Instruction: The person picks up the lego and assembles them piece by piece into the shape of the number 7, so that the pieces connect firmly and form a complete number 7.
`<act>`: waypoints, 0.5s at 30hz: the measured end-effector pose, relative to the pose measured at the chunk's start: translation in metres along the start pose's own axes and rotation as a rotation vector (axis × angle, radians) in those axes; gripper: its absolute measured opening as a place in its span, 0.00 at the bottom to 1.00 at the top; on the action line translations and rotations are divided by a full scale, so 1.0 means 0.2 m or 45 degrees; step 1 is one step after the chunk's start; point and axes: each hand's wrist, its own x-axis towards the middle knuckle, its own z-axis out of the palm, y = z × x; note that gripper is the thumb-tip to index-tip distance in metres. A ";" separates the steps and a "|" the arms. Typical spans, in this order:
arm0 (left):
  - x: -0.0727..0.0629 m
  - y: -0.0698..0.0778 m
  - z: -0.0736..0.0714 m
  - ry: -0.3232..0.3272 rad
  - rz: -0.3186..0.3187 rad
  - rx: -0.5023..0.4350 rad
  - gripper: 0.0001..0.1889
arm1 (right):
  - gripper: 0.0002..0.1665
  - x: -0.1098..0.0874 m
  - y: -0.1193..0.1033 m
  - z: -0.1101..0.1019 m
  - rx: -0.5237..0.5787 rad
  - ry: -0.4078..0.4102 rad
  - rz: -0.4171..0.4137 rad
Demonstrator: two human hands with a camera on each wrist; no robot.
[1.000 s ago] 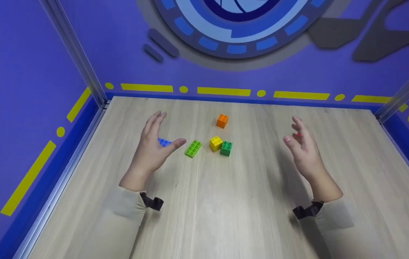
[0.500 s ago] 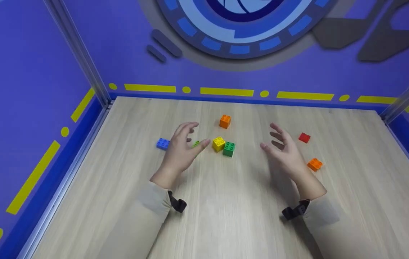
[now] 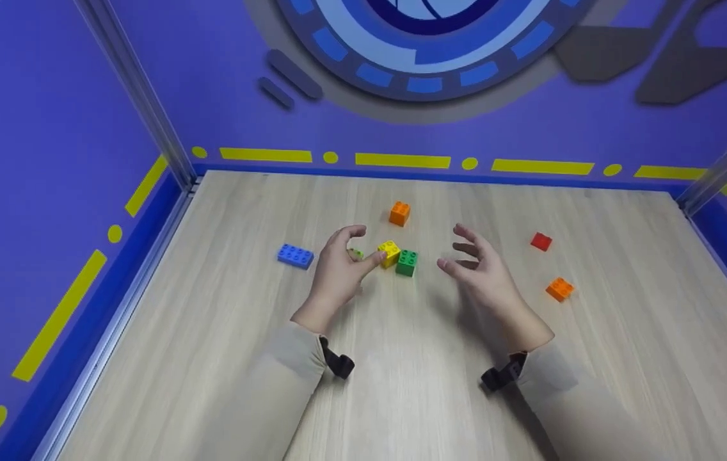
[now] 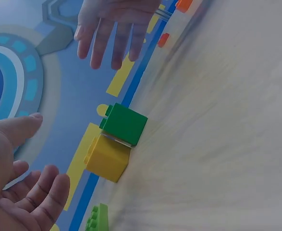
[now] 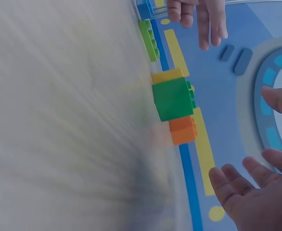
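Head view looked forward and down from up high, and it was the farthest back, wide enough for the table (image 3: 402,390), left hand (image 3: 340,272), right hand (image 3: 484,269) and back wall (image 3: 210,96). Both wrist views were way lower and closer, looking almost flat across the table and rolled sideways: left had the table on its right side, right had it on its left. Each caught its own hand in a lower corner and the opposite one up top. All three shared the green block (image 3: 406,263), yellow block (image 3: 391,251) and the wall's round blue graphic (image 3: 431,51).

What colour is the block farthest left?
Blue block, seen best in the head view.
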 end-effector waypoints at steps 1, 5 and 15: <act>0.01 0.00 0.01 -0.011 -0.021 -0.018 0.36 | 0.52 0.01 0.00 0.01 0.008 -0.001 0.018; 0.02 0.00 0.06 -0.081 -0.108 -0.084 0.41 | 0.52 0.03 0.01 0.05 0.093 -0.025 0.106; 0.06 -0.02 0.15 -0.166 -0.215 -0.242 0.41 | 0.51 0.09 0.04 0.14 0.190 -0.105 0.201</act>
